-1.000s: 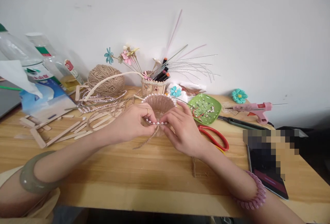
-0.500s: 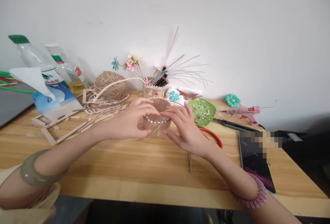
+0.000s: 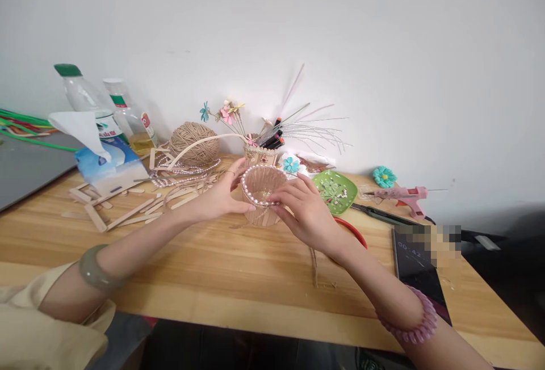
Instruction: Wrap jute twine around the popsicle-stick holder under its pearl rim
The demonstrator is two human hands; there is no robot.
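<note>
A round cup (image 3: pixel 261 218) walled with upright wooden sticks stands on the table in front of me. White and pink pearl beads (image 3: pixel 251 194) run around its rim, and a twine bow or strand shows low on its front. My left hand (image 3: pixel 223 194) curves around the cup's left side, thumb on the front and fingers toward the back. At the right front of the rim, the fingers and thumb of my right hand (image 3: pixel 304 208) pinch the beaded edge. My right fingers hide part of the rim there.
Behind the cup stands a decorated holder (image 3: pixel 260 157) with markers and wires. Twine ball (image 3: pixel 195 143), wooden sticks (image 3: pixel 130 214), tissue pack (image 3: pixel 110 168) and bottles are left. Green dish (image 3: pixel 340 185), red-handled tool (image 3: pixel 351 231), pink glue gun (image 3: pixel 404 194) and phone (image 3: pixel 419 268) are right.
My left hand has drawn back from over the cup's rim to its left side. The right fingers have moved down onto the front right rim. The view has shifted slightly.
</note>
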